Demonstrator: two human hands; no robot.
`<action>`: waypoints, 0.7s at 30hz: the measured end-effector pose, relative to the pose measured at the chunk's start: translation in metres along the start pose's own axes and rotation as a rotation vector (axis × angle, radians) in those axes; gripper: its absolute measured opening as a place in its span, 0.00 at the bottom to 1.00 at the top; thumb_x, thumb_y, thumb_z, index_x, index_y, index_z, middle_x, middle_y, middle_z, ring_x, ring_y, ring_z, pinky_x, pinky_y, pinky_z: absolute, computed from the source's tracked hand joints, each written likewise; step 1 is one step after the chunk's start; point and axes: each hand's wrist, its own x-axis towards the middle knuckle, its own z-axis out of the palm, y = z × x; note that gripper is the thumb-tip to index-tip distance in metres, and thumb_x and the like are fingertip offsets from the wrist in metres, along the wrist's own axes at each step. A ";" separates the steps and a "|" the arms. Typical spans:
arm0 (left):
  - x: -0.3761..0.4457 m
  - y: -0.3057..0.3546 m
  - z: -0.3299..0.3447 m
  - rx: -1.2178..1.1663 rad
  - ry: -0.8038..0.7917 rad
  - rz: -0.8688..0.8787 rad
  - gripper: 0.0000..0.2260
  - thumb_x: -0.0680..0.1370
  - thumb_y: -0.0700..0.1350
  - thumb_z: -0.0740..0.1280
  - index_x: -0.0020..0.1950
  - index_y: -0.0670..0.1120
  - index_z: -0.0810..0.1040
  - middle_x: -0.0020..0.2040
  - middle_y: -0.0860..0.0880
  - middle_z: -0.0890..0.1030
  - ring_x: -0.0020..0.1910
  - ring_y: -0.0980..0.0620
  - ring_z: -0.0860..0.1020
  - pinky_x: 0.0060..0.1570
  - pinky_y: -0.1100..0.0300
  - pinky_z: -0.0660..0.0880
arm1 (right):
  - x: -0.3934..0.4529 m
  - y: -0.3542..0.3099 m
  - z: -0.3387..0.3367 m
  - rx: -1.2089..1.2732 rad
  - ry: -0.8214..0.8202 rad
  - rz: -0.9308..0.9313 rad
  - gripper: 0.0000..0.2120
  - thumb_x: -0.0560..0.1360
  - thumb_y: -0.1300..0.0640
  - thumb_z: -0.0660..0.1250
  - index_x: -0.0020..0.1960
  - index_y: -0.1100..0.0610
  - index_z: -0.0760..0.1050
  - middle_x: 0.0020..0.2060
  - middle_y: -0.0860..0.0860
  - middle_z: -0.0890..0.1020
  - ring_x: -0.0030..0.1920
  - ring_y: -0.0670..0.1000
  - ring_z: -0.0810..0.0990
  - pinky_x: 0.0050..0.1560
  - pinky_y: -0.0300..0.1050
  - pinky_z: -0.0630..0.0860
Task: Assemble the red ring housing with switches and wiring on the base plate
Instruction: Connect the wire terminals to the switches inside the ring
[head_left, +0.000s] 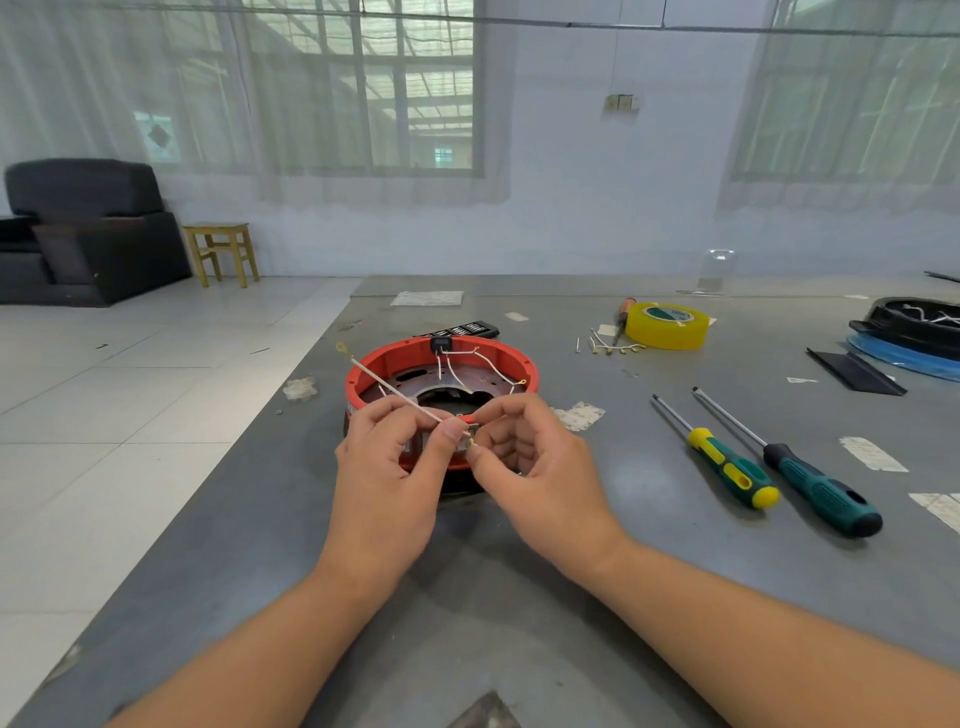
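The red ring housing sits on a dark metal base plate in the middle of the grey table. A black switch is clipped to its far rim, with white wires running from it across the plate. My left hand pinches a thin white wire that slants up to the left and ends in a yellow ring terminal. My right hand pinches the small terminal at the wire's near end, beside a small metal part at the housing's near rim. Both hands hide that rim.
Two green-handled screwdrivers lie to the right. Farther back are a yellow tape roll, loose terminals and a small screwdriver. A black housing on a blue ring sits at the far right. The table edge runs along the left.
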 end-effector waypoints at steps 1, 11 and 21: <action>0.001 -0.001 0.000 -0.007 0.009 -0.002 0.06 0.80 0.56 0.70 0.44 0.60 0.83 0.54 0.72 0.76 0.64 0.59 0.75 0.68 0.44 0.72 | 0.000 -0.001 0.000 0.030 0.004 0.023 0.10 0.76 0.63 0.74 0.50 0.49 0.79 0.40 0.50 0.84 0.43 0.56 0.82 0.47 0.47 0.82; 0.003 -0.007 -0.004 -0.033 0.019 -0.049 0.15 0.73 0.65 0.65 0.44 0.56 0.85 0.54 0.60 0.79 0.67 0.60 0.73 0.71 0.44 0.70 | 0.000 -0.001 0.003 0.216 -0.035 0.191 0.03 0.77 0.62 0.74 0.50 0.57 0.83 0.41 0.51 0.86 0.39 0.48 0.85 0.40 0.36 0.78; 0.002 -0.008 -0.003 0.070 -0.030 0.011 0.14 0.81 0.64 0.63 0.44 0.58 0.82 0.53 0.78 0.74 0.64 0.70 0.67 0.73 0.48 0.63 | -0.001 0.000 0.001 0.035 -0.088 0.160 0.05 0.78 0.58 0.73 0.46 0.50 0.85 0.40 0.47 0.86 0.40 0.46 0.84 0.44 0.40 0.82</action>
